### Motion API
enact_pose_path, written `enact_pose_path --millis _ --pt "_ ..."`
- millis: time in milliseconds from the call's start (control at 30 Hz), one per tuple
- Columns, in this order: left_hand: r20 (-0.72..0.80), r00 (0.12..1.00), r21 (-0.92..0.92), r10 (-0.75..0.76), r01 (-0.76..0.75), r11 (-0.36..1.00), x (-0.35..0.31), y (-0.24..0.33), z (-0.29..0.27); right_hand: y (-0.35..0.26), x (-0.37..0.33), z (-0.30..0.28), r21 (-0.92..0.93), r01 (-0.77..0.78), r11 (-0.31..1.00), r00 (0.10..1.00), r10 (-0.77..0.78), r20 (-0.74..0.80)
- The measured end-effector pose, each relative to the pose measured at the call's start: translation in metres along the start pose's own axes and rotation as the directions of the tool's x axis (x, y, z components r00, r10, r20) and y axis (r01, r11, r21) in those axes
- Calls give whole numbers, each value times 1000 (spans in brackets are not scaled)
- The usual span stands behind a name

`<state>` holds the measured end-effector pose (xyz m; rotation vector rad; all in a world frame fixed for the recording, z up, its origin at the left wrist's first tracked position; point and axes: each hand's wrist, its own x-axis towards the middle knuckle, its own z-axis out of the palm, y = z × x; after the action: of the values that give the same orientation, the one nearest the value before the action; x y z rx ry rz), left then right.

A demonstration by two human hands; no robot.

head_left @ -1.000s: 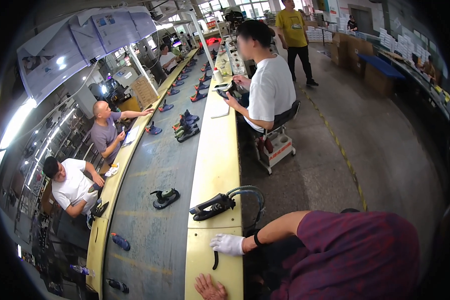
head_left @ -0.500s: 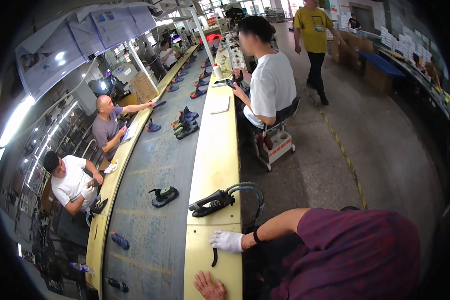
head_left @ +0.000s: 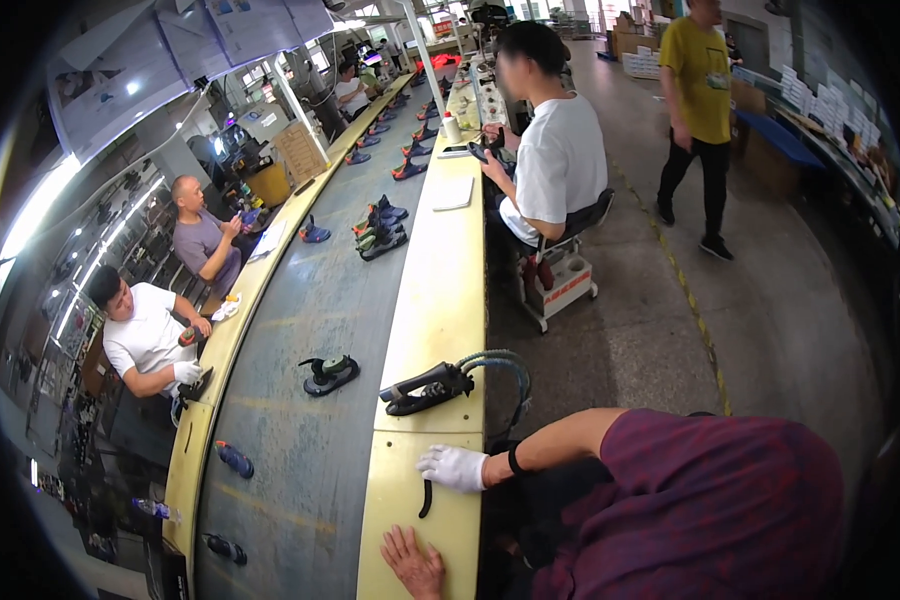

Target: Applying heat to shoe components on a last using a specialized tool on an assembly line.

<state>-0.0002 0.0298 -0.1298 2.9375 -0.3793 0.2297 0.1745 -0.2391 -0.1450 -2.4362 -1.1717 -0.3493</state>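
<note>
My left hand (head_left: 413,563), bare, lies flat on the yellow bench (head_left: 390,480) with its fingers spread, holding nothing. My right hand (head_left: 452,467) wears a white glove and rests palm down on the bench beyond it, fingers stretched out. Against those fingers lies the upper end of a short, curved black strip (head_left: 426,498), apart from my left hand. Farther along the bench is a long black tool-like object (head_left: 428,388) with blue-green hoses (head_left: 505,362) at its end; its exact kind is unclear.
Beside the bench runs a grey conveyor belt (head_left: 280,440) carrying a dark sandal-like shoe (head_left: 328,375), small dark blue shoes (head_left: 235,459) and a shoe cluster (head_left: 380,232). Co-workers sit across it and farther along my side. A person in yellow (head_left: 697,90) walks the aisle.
My hands stay in place on the bench, though the view has shifted slightly. The co-worker in purple across the belt has drawn an arm back with a shoe. The person in yellow has come nearer.
</note>
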Motion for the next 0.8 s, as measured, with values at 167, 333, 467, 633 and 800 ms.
enact_pose_path --millis 167,333,467,633,800 --pt "-8 1000 8 0 0 1000 2 0 1 1 0 -3 -1 11 1000 1000 -11 -11" --pt "-70 997 -17 -32 30 999 2 -8 14 -1 0 -5 9 11 1000 1000 -10 -12" --pt "-60 998 -19 -34 33 999 0 -12 18 -1 0 -8 5 9 1000 1000 -9 1" --pt "-75 997 -16 -22 21 1000 0 -13 19 -2 0 -7 15 5 1000 1000 -5 -6" --pt "-55 999 -21 0 -2 1000 4 -6 9 2 0 -5 9 14 1000 1000 -14 -14"
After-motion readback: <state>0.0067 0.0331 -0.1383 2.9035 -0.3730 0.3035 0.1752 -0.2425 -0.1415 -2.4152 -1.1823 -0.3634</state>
